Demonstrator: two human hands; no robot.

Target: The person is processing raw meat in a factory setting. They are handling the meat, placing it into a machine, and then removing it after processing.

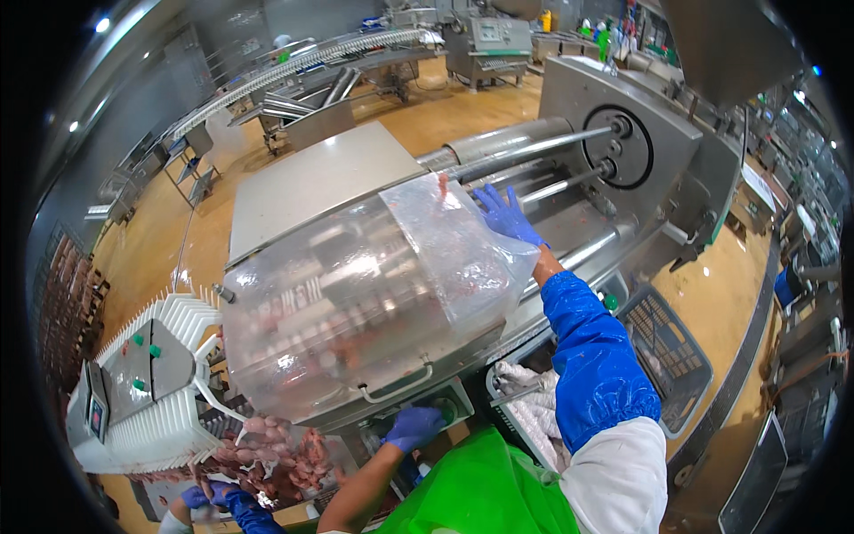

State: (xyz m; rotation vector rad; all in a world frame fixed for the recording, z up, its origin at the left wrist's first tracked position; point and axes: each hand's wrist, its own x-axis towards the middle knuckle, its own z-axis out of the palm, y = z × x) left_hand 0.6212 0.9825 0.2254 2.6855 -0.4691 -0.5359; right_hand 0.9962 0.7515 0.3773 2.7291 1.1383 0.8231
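Observation:
My right hand point(505, 216), in a blue glove, reaches across the steel machine. Its fingers are spread and nothing shows in its grip. It lies at the right edge of a clear plastic sheet point(458, 249) draped over the machine's see-through cover point(329, 303). Beside the fingers run shiny steel rods point(551, 189) that lead to a round plate point(614, 147). My left hand point(414, 429), also blue-gloved, is low in front of the machine, against a control panel with a green button point(447, 410). How its fingers are bent is hard to make out. Below the cover is a metal handle point(396, 384).
Linked sausages point(276, 458) lie at lower left, near a rack of white hooks point(169, 427). Another person's gloved hand point(203, 495) works there. Grey crates point(667, 356) stand at my right, one holding whitish netted rolls point(534, 409). A conveyor point(302, 76) stands behind.

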